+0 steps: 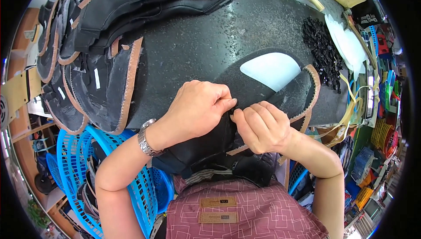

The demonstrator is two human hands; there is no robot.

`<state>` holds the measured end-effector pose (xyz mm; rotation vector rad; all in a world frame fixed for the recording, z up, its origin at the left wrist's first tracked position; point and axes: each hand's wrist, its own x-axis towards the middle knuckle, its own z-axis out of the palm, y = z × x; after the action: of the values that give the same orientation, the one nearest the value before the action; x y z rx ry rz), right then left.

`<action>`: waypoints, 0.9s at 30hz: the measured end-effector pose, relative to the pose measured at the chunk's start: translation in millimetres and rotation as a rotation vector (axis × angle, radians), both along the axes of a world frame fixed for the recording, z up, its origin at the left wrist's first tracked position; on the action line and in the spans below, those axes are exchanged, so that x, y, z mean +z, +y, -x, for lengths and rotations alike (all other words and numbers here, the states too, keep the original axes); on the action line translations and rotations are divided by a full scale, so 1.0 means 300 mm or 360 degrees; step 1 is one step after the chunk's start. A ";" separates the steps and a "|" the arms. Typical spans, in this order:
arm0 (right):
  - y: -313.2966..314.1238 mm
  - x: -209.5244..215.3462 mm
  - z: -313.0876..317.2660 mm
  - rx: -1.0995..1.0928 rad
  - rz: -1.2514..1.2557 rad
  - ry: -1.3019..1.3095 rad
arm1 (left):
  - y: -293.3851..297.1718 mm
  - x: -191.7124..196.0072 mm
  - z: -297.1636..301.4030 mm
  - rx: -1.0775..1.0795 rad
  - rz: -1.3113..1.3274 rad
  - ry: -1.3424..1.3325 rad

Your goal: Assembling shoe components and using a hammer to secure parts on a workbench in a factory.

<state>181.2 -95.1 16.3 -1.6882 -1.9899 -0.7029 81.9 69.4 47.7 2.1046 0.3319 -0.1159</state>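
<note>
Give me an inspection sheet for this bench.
Surface: dark speckled worktable.
Job's things: black shoe upper piece with tan stitched edge and a white patch.
Clutter: stacked black upper pieces at left and top; pile of small black plastic parts; white sheets.
Grippers: left hand and right hand both pinch the piece's edge.
Cables: nothing seen.
Surroundings: blue plastic baskets under the table.
</note>
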 end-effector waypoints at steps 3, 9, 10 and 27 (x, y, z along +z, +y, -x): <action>-0.001 0.002 0.001 0.0029 -0.0015 -0.0001 | 0.007 0.006 0.000 -0.0045 0.0030 0.0073; -0.008 -0.002 0.001 0.0084 -0.0030 0.0005 | 0.021 0.025 -0.012 -0.0121 0.0205 0.0327; -0.011 -0.001 -0.005 0.0084 -0.0029 0.0006 | 0.020 0.025 -0.013 -0.0142 0.0230 0.0359; -0.010 0.016 -0.036 0.0321 0.0024 0.0119 | -0.037 -0.007 0.021 -0.0032 -0.0101 -0.0283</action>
<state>192.1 -98.0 21.1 -1.4733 -2.0800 -0.5467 75.4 58.3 45.4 2.1629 0.2105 0.0707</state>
